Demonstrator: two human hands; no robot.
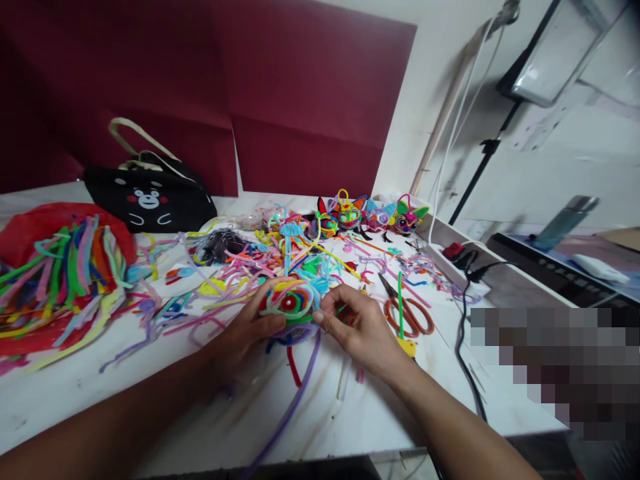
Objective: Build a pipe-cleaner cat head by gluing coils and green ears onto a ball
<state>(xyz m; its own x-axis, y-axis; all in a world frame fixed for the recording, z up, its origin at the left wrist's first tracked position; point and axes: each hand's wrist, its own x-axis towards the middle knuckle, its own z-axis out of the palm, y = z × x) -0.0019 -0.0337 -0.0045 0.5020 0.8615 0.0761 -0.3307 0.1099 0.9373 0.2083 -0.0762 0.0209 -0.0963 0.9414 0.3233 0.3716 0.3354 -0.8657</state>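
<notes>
My left hand (255,320) is wrapped round a colourful pipe-cleaner ball (290,303), with coiled rings of red, green, yellow and blue around a small white bead. At the ball's right edge my right hand (355,323) pinches with thumb and forefinger on a pipe cleaner, whose end is hidden by the fingertips. A long purple pipe cleaner (295,413) trails from below the ball toward the table's front edge. Beneath the ball a short red pipe cleaner (294,367) sticks out. Orange-handled scissors (407,310) lie just right of my right hand.
Loose pipe cleaners (240,267) litter the white table. On the left, a red bag (20,230) carries more strands, with a black bag (150,200) behind. Several finished animal-faced balls (350,213) stand at the back. A black cable (463,347) runs down the right side.
</notes>
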